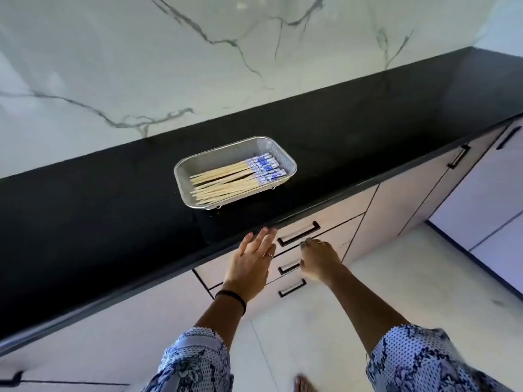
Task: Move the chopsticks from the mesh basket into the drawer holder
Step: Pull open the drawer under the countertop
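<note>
Both hands, left hand point(252, 260) flat, right hand point(318, 257) curled, reach drawerward.

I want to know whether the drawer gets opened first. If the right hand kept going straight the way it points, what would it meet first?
Most likely the top drawer handle: the right hand reaches toward it with fingertips just short of the bar. Depth is unclear, so contact can't be confirmed.

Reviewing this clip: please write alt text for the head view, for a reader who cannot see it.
A person's right hand reaches toward the handle of the closed top drawer while the left hand hovers open at the black countertop edge. On the counter, a mesh basket holds chopsticks with blue-and-white tops. A marble wall rises behind.
</note>
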